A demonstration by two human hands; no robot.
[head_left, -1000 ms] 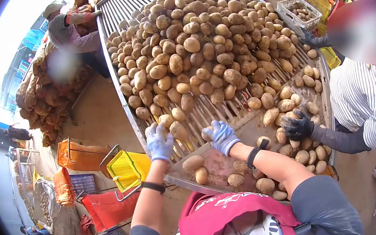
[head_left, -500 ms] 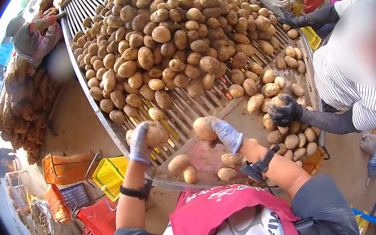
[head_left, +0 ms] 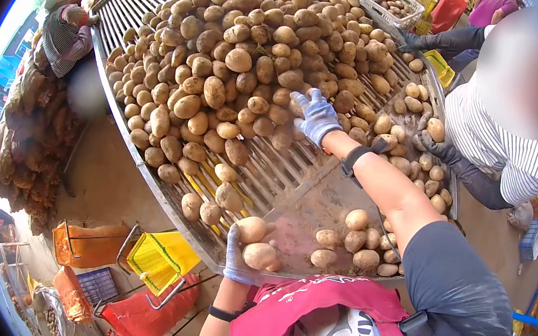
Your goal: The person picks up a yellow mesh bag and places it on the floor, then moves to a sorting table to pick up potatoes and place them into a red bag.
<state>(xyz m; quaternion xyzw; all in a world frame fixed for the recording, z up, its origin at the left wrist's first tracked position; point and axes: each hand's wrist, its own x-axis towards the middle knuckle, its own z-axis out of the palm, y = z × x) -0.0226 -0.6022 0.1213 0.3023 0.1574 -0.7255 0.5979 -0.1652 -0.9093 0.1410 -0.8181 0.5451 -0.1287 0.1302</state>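
Observation:
My left hand (head_left: 239, 258), in a pale knit glove, curls around the side of two potatoes (head_left: 260, 255) at the near edge of the metal table. Part of its fingers is hidden behind them. My right hand (head_left: 319, 118), gloved in blue-grey knit, reaches to the lower right side of the big potato heap (head_left: 228, 62). Its fingers are spread against the potatoes, with one potato (head_left: 298, 102) at the fingertips. Beneath the heap runs a slatted rack (head_left: 283, 163), which meets a flat, dusty metal panel (head_left: 308, 206).
Several potatoes (head_left: 365, 259) lie along the panel's near edge. Across from me a co-worker in a striped shirt (head_left: 505, 157) holds a potato (head_left: 435, 129). Another person (head_left: 67, 36) stands far left by stacked sacks (head_left: 28, 158). Yellow (head_left: 160, 259) and red bags (head_left: 151, 308) hang below.
My right hand has moved up and away to the heap, without the potato it held. My left hand has come down and right to potatoes at the near edge. More potatoes lie on the near panel.

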